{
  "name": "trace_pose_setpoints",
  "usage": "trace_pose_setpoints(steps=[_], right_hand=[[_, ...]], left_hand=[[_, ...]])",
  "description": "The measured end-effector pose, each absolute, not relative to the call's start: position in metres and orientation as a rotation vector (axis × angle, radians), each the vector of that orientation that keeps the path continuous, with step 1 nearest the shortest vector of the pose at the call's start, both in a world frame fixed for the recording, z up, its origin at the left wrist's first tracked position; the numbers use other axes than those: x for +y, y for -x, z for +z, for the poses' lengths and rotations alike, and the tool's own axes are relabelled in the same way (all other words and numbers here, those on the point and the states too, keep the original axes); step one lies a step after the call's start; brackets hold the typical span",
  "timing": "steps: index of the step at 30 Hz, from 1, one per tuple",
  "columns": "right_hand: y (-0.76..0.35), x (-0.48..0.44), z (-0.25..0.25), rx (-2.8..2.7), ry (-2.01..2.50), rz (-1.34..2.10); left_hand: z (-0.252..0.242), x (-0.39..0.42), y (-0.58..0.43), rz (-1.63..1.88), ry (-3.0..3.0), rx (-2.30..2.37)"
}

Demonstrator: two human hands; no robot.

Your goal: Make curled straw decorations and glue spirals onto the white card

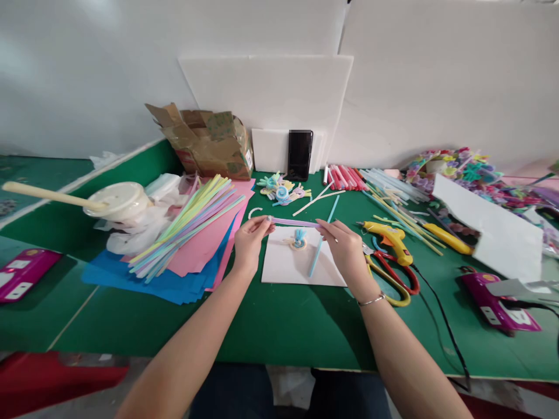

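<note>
My left hand (250,238) and my right hand (345,247) pinch the two ends of a flattened lilac straw (294,222) and hold it stretched level between them. They hover just above a white card (286,265) on the green table (279,326). On the card lies a small blue and yellow curled straw flower (299,239) and a light blue straw (322,241) that slants across it. A silver bracelet (371,300) circles my right wrist.
A bundle of pastel straws (187,227) lies on pink and blue paper sheets (174,279) at left. Scissors (393,276) and a yellow glue gun (391,238) sit right of my right hand. A cardboard box (205,142), a phone (300,154) and finished straw flowers (467,169) stand behind.
</note>
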State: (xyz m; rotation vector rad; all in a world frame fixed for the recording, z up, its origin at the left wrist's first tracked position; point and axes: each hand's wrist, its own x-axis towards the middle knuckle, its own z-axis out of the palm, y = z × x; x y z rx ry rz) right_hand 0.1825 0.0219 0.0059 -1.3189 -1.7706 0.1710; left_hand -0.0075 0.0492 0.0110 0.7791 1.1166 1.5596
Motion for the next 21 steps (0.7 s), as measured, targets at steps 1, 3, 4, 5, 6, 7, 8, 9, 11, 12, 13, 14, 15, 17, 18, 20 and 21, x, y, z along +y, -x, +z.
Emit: trace_pose_setpoints(steps=[1, 3, 4, 5, 6, 7, 8, 9, 11, 12, 13, 14, 15, 17, 18, 20, 21], right_hand=[[-0.183, 0.023, 0.007, -1.71, 1.322, 0.201], [-0.183, 0.024, 0.011, -1.539, 1.316, 0.335], [-0.182, 0.024, 0.012, -1.434, 1.298, 0.437], [-0.18, 0.024, 0.013, -1.327, 1.273, 0.555], [-0.177, 0.024, 0.014, -1.226, 1.242, 0.676], [-0.174, 0.024, 0.015, -1.142, 1.209, 0.789], [-0.171, 0.024, 0.015, -1.08, 1.179, 0.884], [-0.168, 0.023, 0.015, -1.044, 1.156, 0.959], [-0.161, 0.021, 0.014, -1.021, 1.135, 1.066], [-0.158, 0.021, 0.013, -1.02, 1.131, 1.1], [-0.156, 0.02, 0.011, -1.021, 1.129, 1.126], [-0.154, 0.019, 0.01, -1.019, 1.125, 1.144], [-0.152, 0.019, 0.009, -1.012, 1.12, 1.157], [-0.151, 0.019, 0.007, -0.979, 1.108, 1.173], [-0.151, 0.02, 0.007, -0.959, 1.103, 1.181], [-0.153, 0.021, 0.006, -0.917, 1.095, 1.19], [-0.154, 0.021, 0.007, -0.898, 1.091, 1.193]], left_hand=[[0.011, 0.049, 0.007, 1.543, -0.798, 1.126], [0.011, 0.048, 0.007, 1.518, -0.808, 1.129], [0.011, 0.048, 0.007, 1.507, -0.797, 1.12], [0.01, 0.048, 0.007, 1.497, -0.779, 1.102], [0.01, 0.048, 0.006, 1.484, -0.754, 1.081], [0.01, 0.047, 0.005, 1.468, -0.729, 1.061], [0.01, 0.046, 0.004, 1.449, -0.706, 1.043], [0.011, 0.045, 0.002, 1.428, -0.69, 1.029], [0.011, 0.04, -0.003, 1.37, -0.692, 1.009], [0.012, 0.037, -0.005, 1.337, -0.714, 1.004], [0.012, 0.035, -0.008, 1.302, -0.747, 1.002], [0.012, 0.033, -0.01, 1.273, -0.791, 1.002], [0.012, 0.031, -0.011, 1.25, -0.843, 1.004], [0.012, 0.029, -0.013, 1.228, -0.955, 1.017], [0.011, 0.028, -0.013, 1.228, -1.012, 1.025], [0.01, 0.028, -0.013, 1.238, -1.126, 1.034], [0.01, 0.028, -0.013, 1.243, -1.174, 1.035]])
